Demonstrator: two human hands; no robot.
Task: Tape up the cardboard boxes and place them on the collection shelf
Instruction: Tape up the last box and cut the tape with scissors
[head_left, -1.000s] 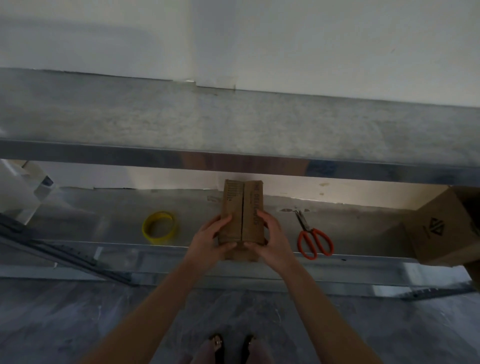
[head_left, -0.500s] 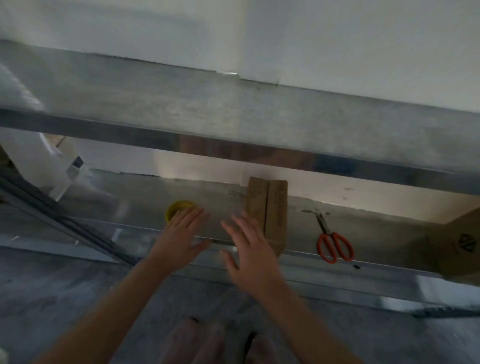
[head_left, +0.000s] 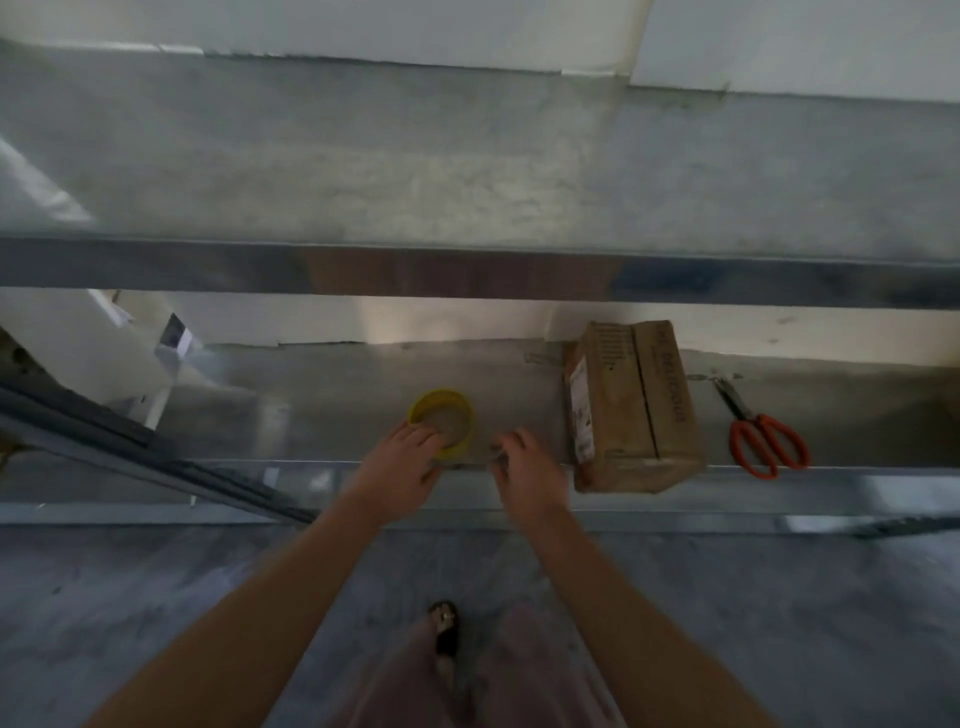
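Observation:
A brown cardboard box (head_left: 634, 410) lies on the lower metal shelf (head_left: 337, 395), its top seam running front to back and a white label on its left side. To its left sits a yellow tape roll (head_left: 442, 420). My left hand (head_left: 400, 465) grips the roll's near rim, fingers curled over it. My right hand (head_left: 530, 470) is just right of the roll at the shelf's front edge with its fingers bent. Blur hides whether it pinches anything. Neither hand touches the box.
Orange-handled scissors (head_left: 763, 441) lie on the lower shelf right of the box. A bare upper shelf (head_left: 467, 171) overhangs it. A white object (head_left: 78, 348) and a slanted dark metal rail (head_left: 130, 457) stand at the left. My feet are on grey floor below.
Both hands have let go of the box and moved left to the tape roll. The view has shifted left, so the box now sits to the right of my hands.

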